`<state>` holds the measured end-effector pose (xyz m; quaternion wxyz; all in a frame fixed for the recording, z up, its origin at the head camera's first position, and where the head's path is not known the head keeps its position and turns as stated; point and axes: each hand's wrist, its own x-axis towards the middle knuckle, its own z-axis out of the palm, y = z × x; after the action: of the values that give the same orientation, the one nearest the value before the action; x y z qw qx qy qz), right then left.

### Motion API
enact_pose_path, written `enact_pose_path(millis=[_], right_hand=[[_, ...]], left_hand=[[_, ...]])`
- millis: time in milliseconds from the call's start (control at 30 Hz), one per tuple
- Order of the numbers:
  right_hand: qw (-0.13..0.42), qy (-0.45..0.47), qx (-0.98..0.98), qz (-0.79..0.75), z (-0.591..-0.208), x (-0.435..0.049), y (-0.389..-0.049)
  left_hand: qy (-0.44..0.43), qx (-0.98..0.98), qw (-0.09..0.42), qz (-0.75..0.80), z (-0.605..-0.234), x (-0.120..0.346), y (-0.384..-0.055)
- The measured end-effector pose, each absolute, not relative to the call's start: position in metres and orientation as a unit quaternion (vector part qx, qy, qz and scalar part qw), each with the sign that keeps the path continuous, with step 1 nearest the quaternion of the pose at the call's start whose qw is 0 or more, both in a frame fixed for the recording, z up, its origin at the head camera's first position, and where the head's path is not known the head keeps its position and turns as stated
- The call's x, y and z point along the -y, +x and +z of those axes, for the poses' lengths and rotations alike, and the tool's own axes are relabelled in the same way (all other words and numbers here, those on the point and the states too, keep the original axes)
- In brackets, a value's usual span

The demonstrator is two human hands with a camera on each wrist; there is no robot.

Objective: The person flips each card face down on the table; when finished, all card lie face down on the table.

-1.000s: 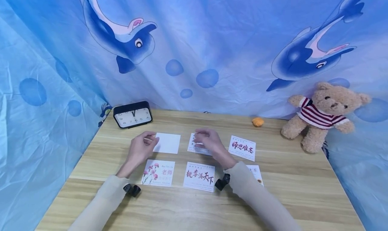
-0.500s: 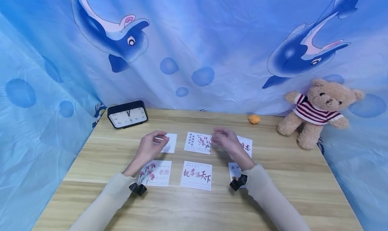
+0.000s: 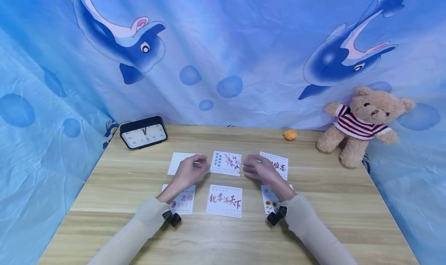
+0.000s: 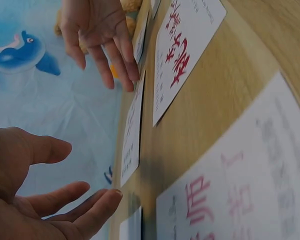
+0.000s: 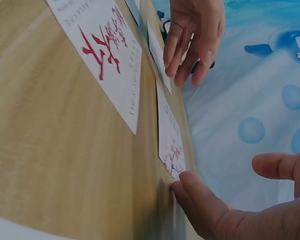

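So, my left hand (image 3: 191, 170) and right hand (image 3: 262, 170) are both relaxed, thumbs apart from fingers, holding nothing, either side of the plum-blossom card (image 3: 226, 163), toward the counter's (image 3: 223, 241) far edge. Left partly hides the blank white card (image 3: 177, 163), right a red-calligraphy card (image 3: 280, 168).

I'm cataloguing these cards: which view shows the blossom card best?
The head view: the blossom card appears whole, its printed face uncovered. The left wrist view shows it steeply foreshortened; the right wrist view shows it slanted, print partly discernible.
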<state>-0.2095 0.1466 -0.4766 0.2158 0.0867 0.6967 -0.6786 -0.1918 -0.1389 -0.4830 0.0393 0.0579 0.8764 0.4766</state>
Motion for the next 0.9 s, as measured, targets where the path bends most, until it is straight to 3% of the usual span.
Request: enact_pose_path(millis=[900], right_hand=[[0.204, 0.077, -0.682, -0.698, -0.487, -0.134, -0.197]], left_hand=[[0.055, -0.877, 0.055, 0.474, -0.487, 0.111, -0.188]])
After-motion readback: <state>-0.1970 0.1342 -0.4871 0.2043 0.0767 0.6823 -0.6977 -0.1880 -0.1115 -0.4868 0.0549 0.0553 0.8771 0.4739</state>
